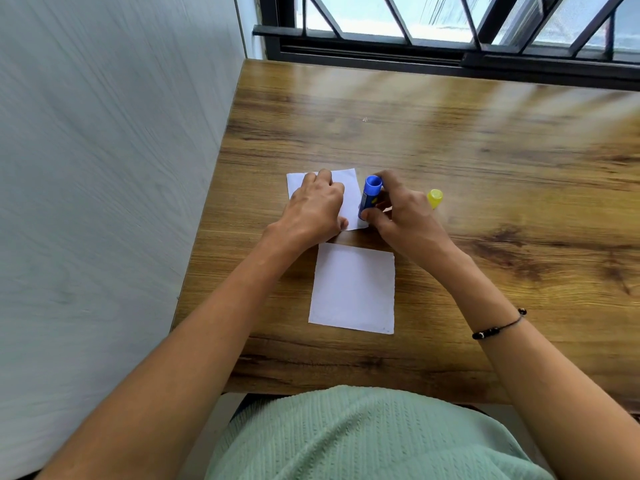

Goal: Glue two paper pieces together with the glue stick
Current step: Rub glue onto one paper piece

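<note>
— Head camera looks straight down on a brown wood-grain desk pushed into the corner by a pale wall and a dark-barred window. What do you make out?

— Two white rectangular paper pieces. The far paper piece lies under the person's left hand; the near paper piece lies flat just this side of it, a thin strip of desk showing between them.

— And that left hand?

— Palm down, fingers bent a little and pressing the far sheet flat. It grips nothing; it only pins the paper.

— The right hand?

— The right hand has its fingers and thumb curled round a blue cylindrical glue stick. The tube is tilted, its round blue end pointing up and away, its lower end down at the right edge of the far sheet. Whether it actually touches the paper I cannot tell; the thumb covers that spot.

— Anything else about?

— A small yellow cap lies on the desk just right of the right hand, near its knuckles. A thin dark beaded bracelet circles the right wrist, and a mint-green ribbed top fills the near edge.
</note>
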Tool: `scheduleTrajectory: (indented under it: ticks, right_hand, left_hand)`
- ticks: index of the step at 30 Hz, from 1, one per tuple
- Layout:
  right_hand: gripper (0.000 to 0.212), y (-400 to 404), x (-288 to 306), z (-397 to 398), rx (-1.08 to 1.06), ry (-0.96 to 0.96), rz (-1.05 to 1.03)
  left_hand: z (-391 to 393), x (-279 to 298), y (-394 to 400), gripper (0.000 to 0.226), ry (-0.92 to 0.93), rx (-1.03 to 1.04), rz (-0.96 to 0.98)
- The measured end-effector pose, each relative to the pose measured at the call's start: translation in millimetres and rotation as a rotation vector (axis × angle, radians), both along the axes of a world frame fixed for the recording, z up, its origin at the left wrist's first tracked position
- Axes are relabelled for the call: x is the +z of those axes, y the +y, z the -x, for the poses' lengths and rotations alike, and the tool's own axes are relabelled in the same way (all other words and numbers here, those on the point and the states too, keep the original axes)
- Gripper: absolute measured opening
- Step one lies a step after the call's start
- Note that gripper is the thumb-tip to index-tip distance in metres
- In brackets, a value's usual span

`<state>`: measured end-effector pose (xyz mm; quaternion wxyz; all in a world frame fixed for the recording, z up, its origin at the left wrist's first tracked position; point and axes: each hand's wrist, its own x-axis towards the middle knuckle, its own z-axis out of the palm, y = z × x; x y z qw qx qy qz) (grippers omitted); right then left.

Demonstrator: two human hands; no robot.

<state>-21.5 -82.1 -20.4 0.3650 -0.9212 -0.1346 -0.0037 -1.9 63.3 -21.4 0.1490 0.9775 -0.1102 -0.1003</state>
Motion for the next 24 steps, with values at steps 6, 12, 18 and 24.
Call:
scheduleTrajectory:
  ticks: [6,12,18,24]
  right_hand:
    - [0.041,-6.1,6.4,2.5,-0.101,0.044,-0.248]
    - [0.036,-23.1,22.3,-3.9,-0.222,0.073,-0.567]
    - [0.032,-31.2,21.0,-17.3,-0.326,0.059,-0.468]
    - [0.030,-25.7,18.2,-28.2,-0.276,0.015,-0.319]
  left_hand:
    - [2.4,0.2,1.3,0.049,0.006,-0.002,0.003]
    - [5.7,-0.4,1.4,0.047,0.022,0.005,0.004]
    - [8.8,1.4,0.7,0.049,0.032,0.011,0.007]
    - [9.0,3.6,1.2,0.051,0.057,0.017,0.012]
